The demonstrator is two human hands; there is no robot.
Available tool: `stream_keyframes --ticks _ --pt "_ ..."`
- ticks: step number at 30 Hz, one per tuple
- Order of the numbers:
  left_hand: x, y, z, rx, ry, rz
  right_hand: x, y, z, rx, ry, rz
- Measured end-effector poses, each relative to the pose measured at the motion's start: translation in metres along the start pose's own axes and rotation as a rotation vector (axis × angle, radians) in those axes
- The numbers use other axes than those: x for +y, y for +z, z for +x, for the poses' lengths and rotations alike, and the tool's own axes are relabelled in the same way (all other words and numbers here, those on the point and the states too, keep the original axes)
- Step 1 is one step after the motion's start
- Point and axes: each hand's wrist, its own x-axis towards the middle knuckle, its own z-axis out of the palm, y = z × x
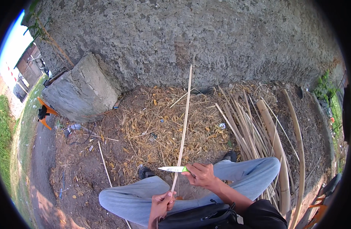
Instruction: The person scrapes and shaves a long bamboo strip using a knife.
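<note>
My left hand (pixel 161 202) is closed round the near end of a long, thin bamboo strip (pixel 186 122). The strip runs away from me, its far end at the foot of the rough wall. In my right hand (pixel 200 174) is a small knife (pixel 171 169) with a green handle. Its pale blade points left and lies across the strip, a little beyond my left hand. Whether the edge cuts into the strip cannot be made out.
Split bamboo strips (pixel 244 126) lie heaped to my right, beside a thick bamboo pole (pixel 276 145) and a thinner curved one (pixel 296 129). A rough wall (pixel 221 45) stands ahead, with a concrete block (pixel 82 89) at its left. Shavings and dry leaves (pixel 156 110) cover the ground.
</note>
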Motion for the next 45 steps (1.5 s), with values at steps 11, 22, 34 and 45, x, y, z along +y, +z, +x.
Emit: stream_keyframes --ticks 11,22,34,45 --pt "-0.013 -0.014 -0.016 -0.068 -0.068 0.083 0.063 -0.038 0.044 0.183 0.228 -0.083" --pt "-0.012 -0.023 -0.01 0.116 0.088 0.399 0.098 -0.069 0.062 0.51 0.918 0.705" --pt "-0.01 -0.017 -0.013 0.143 0.138 0.452 0.051 -0.011 0.052 0.224 1.031 0.993" --pt "-0.024 -0.028 -0.01 0.269 0.35 0.664 0.054 0.003 0.05 0.291 0.972 0.801"
